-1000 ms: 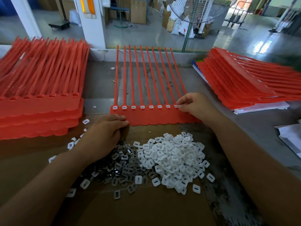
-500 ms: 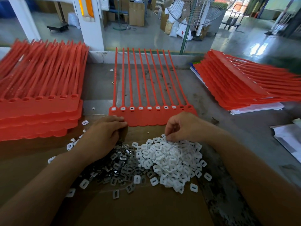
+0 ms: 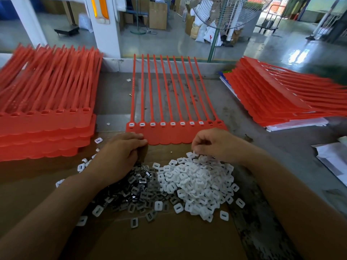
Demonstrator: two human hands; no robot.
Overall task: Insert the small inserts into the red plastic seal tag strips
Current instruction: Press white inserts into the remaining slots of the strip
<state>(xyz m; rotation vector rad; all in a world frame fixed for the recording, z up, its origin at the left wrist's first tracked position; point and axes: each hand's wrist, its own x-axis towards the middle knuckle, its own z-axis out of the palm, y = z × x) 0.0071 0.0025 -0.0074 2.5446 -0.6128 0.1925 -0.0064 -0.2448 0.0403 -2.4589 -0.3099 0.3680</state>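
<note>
A red seal tag strip sheet lies flat ahead of me, its tails pointing away. White inserts fill most of its sockets; the two rightmost sockets are empty. A heap of white inserts lies on brown cardboard, with a heap of dark metal pieces to its left. My left hand rests over the dark heap, fingertips touching the sheet's near edge. My right hand hovers over the white heap's far edge, fingers curled and pinching a white insert.
A stack of red tag sheets sits at the left, another stack lies at the right on white paper. Loose inserts are scattered on the cardboard. White papers lie at the far right. A fan stands beyond the table.
My right hand left the sheet's right sockets and came back to the white heap, closing its fingers on an insert. My left hand stayed put.
</note>
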